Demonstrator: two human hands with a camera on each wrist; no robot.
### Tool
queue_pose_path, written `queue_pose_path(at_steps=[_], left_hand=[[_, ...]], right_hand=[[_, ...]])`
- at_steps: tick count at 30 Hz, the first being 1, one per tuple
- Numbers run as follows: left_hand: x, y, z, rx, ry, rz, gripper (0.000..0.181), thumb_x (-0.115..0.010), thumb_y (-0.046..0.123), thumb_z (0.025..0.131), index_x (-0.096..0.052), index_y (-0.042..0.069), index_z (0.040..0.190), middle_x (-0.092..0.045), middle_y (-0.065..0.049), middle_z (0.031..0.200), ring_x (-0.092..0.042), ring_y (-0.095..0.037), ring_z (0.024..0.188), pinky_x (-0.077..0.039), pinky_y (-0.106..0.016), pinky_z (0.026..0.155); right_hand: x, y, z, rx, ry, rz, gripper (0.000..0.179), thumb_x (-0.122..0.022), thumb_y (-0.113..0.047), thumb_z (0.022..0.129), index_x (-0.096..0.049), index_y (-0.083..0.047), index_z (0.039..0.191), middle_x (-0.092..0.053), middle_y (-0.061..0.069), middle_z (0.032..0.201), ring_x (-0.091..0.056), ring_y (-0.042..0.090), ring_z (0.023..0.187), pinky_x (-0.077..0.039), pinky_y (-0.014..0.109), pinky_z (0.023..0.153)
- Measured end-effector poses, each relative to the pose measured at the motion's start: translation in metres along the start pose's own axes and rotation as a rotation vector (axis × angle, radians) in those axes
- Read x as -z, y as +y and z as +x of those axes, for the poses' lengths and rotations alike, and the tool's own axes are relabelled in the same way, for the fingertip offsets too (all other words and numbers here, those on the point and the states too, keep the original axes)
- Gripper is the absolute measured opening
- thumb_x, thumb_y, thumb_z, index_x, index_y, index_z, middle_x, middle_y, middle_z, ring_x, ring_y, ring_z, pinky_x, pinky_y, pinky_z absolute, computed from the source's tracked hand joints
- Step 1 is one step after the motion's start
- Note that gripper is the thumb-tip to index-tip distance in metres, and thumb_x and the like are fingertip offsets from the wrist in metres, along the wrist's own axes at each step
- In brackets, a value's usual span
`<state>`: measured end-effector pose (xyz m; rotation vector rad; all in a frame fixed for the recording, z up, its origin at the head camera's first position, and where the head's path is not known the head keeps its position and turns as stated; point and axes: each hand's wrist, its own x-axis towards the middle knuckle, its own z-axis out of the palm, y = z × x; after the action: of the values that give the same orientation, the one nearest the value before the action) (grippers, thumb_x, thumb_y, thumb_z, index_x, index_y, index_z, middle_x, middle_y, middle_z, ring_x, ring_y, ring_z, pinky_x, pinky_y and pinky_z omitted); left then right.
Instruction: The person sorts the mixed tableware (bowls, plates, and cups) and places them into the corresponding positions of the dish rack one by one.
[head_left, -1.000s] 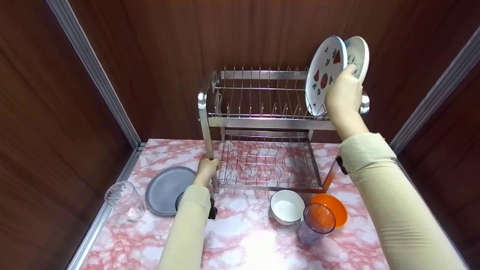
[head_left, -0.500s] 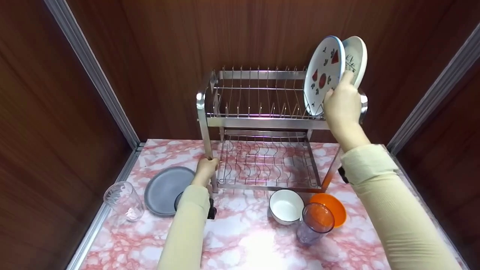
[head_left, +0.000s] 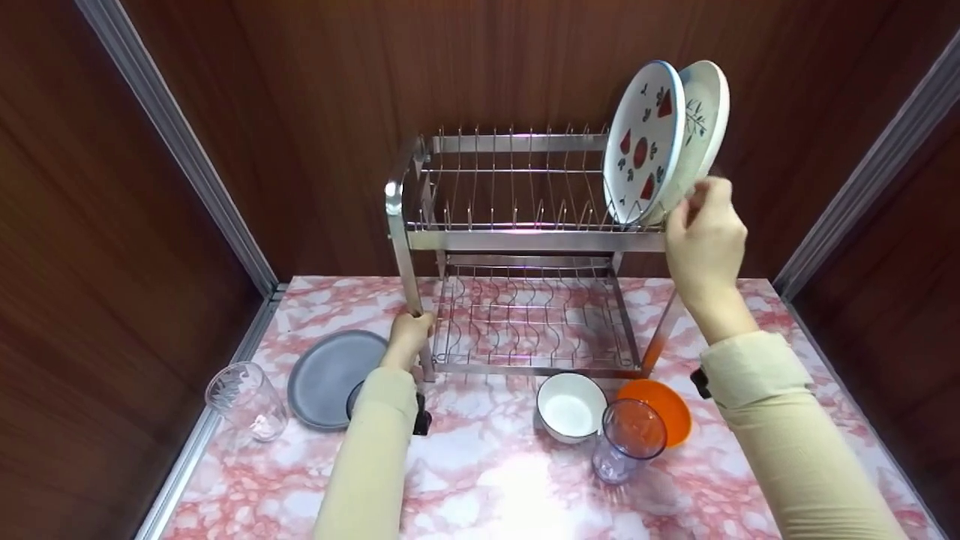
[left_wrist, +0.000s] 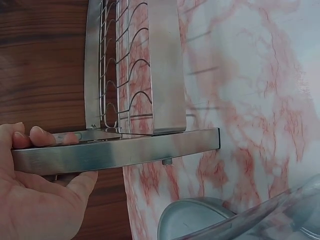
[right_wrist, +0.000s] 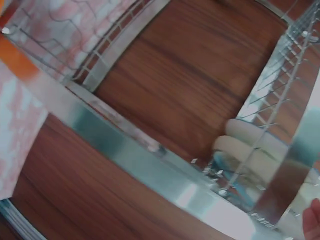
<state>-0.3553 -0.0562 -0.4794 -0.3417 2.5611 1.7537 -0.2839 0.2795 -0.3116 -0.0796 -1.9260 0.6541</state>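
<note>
A two-tier metal dish rack (head_left: pixel 525 241) stands against the back wall. My left hand (head_left: pixel 410 334) grips its left front post, with fingers curled round the flat metal in the left wrist view. Upright at the right end of the top tier lean a white plate with red and dark motifs (head_left: pixel 640 154) and, behind it, a cream plate with a leafy sprig (head_left: pixel 697 124). My right hand (head_left: pixel 707 244) is at the rack's front right corner, just below the cream plate's edge, fingers loosely bent and holding nothing. The right wrist view is blurred; fingertips (right_wrist: pixel 311 222) show at its edge.
A white bowl (head_left: pixel 571 409), an orange bowl (head_left: pixel 667 412) and a purplish clear cup (head_left: pixel 630 442) stand before the rack's right side. At left are a grey plate (head_left: pixel 330 382), partly behind my sleeve, and a clear glass (head_left: pixel 247 401). Wood-patterned walls enclose the table.
My right hand has let go of the plates and drawn down and toward me. Both plates stay upright in the rack. The left hand keeps its grip on the post.
</note>
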Motion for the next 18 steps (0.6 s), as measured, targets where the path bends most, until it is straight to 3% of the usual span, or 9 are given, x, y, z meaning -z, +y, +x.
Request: queue_pose_path(at_steps=[6, 11, 14, 18], left_hand=[[0.001, 0.001, -0.001, 0.019, -0.007, 0.001, 0.017, -0.049, 0.013, 0.082, -0.047, 0.010, 0.066, -0.047, -0.002, 0.066, -0.048, -0.021, 0.074, -0.040, -0.029, 0.073], [0.002, 0.001, -0.001, 0.022, -0.004, -0.012, 0.020, -0.049, 0.013, 0.082, -0.046, 0.011, 0.062, -0.043, 0.001, 0.060, -0.046, -0.020, 0.070, -0.039, -0.028, 0.070], [0.002, 0.001, -0.001, 0.018, 0.000, -0.009, 0.020, -0.049, 0.013, 0.082, -0.046, 0.011, 0.063, -0.044, 0.001, 0.060, -0.046, -0.020, 0.070, -0.039, -0.028, 0.070], [0.000, 0.000, -0.001, 0.024, -0.003, -0.010, 0.018, -0.049, 0.013, 0.082, -0.047, 0.010, 0.065, -0.045, 0.000, 0.064, -0.046, -0.020, 0.072, -0.040, -0.029, 0.070]], right_hand=[[0.000, 0.027, -0.020, -0.111, 0.054, -0.037, 0.025, -0.052, -0.015, 0.087, -0.043, 0.006, 0.097, -0.049, 0.019, 0.080, -0.048, 0.036, 0.073, -0.039, 0.048, 0.066], [-0.007, 0.058, -0.043, -0.206, 0.034, -0.066, 0.035, -0.056, -0.024, 0.085, -0.040, 0.003, 0.101, -0.048, 0.017, 0.086, -0.048, 0.037, 0.074, -0.039, 0.047, 0.065], [-0.012, 0.074, -0.058, -0.273, -0.024, -0.096, 0.041, -0.059, -0.027, 0.083, -0.039, 0.001, 0.105, -0.049, 0.019, 0.093, -0.050, 0.040, 0.077, -0.040, 0.050, 0.066], [-0.017, 0.088, -0.072, -0.356, -0.182, -0.083, 0.049, -0.062, -0.024, 0.080, -0.036, -0.002, 0.116, -0.048, 0.019, 0.104, -0.052, 0.039, 0.087, -0.041, 0.051, 0.071]])
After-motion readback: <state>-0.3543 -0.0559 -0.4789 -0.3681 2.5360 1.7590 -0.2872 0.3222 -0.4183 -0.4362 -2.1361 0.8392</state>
